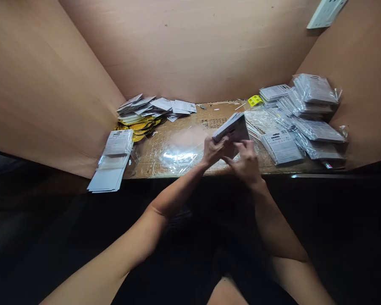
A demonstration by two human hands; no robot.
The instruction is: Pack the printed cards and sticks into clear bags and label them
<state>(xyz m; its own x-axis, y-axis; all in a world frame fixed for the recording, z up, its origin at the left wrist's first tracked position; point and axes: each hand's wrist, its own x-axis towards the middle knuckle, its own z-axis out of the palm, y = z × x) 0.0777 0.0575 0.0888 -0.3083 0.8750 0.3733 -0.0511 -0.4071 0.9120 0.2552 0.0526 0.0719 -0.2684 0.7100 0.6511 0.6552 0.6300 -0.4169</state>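
Seen from where I stand, light of moderate strength falls apparently from above, its source out of view, warming the back panel evenly, while the space below the worktop sinks into near-black shadow with little detail. Hard white glare is noted on the clear plastic sheet, with smaller glints on the wrapped packs. Slight blur softens the right hand, the small print is illegible, and wide-angle distortion splays the side panels and stretches the forearms toward the edges.
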